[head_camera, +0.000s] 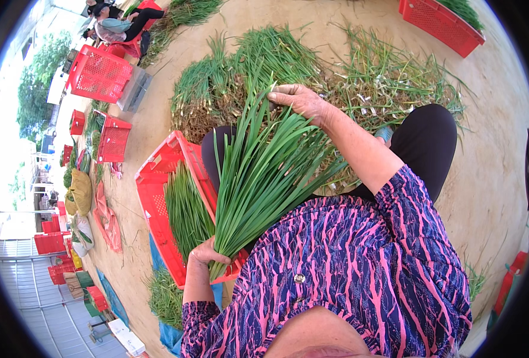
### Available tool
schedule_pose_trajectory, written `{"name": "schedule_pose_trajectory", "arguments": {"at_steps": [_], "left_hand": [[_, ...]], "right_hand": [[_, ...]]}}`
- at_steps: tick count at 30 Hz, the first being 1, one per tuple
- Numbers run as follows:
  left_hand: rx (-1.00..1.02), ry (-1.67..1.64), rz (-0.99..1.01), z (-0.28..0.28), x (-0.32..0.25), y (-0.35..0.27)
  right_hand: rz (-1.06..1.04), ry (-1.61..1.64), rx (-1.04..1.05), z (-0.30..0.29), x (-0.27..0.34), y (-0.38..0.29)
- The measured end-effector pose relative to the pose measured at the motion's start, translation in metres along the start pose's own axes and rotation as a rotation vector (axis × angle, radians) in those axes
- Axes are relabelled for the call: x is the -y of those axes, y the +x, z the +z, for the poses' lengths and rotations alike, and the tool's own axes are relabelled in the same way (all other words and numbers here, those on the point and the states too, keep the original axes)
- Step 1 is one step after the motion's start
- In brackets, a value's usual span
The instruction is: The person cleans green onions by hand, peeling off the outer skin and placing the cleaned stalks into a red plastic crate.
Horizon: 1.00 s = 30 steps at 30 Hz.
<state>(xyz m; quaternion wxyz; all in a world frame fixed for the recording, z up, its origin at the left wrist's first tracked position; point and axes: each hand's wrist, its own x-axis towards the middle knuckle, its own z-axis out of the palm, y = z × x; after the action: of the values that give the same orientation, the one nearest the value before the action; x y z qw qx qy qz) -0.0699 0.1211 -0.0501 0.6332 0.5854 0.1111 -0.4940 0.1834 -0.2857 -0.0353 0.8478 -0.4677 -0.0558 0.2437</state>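
Observation:
My left hand (207, 251) grips a large bunch of garlic chives (264, 174) around its pale stem ends. The flat green leaves fan out up and to the right across my lap. At the far side of the bunch, my right hand (301, 102) has thumb and fingers pinched together on a leaf near its tip. Beside my left knee, a red plastic crate (157, 206) stands tilted in view, with more chives (186, 206) laid lengthwise in it. The bunch partly covers the crate's near edge.
Rooted chives (273, 53) lie heaped beyond my knees, next to a pile of yellowed leaf trimmings (385, 85). Loose greens (166, 297) rest on a blue sheet behind the crate. Another filled red crate (443, 27) is at far right. A person (117, 24) sits at upper left near stacked crates (101, 74).

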Motion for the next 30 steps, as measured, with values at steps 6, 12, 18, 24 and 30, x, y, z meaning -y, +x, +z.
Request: {"name": "schedule_pose_trajectory", "arguments": {"at_steps": [6,12,18,24,30], "left_hand": [[-0.009,-0.011,-0.002,0.002,0.000,0.000],[-0.005,-0.051,0.004,0.006,-0.003,0.000],[0.036,-0.059,-0.030,0.002,-0.002,0.000],[0.011,-0.051,-0.006,0.000,0.004,0.000],[0.029,-0.009,-0.019,0.000,-0.001,-0.001]], "right_hand": [[-0.055,-0.034,-0.026,0.000,-0.004,-0.002],[-0.025,0.170,0.019,-0.002,-0.010,0.001],[-0.004,0.240,-0.004,-0.001,-0.015,0.007],[0.049,0.130,-0.079,0.000,-0.010,0.002],[-0.338,-0.772,-0.274,-0.007,-0.030,0.012]]}}
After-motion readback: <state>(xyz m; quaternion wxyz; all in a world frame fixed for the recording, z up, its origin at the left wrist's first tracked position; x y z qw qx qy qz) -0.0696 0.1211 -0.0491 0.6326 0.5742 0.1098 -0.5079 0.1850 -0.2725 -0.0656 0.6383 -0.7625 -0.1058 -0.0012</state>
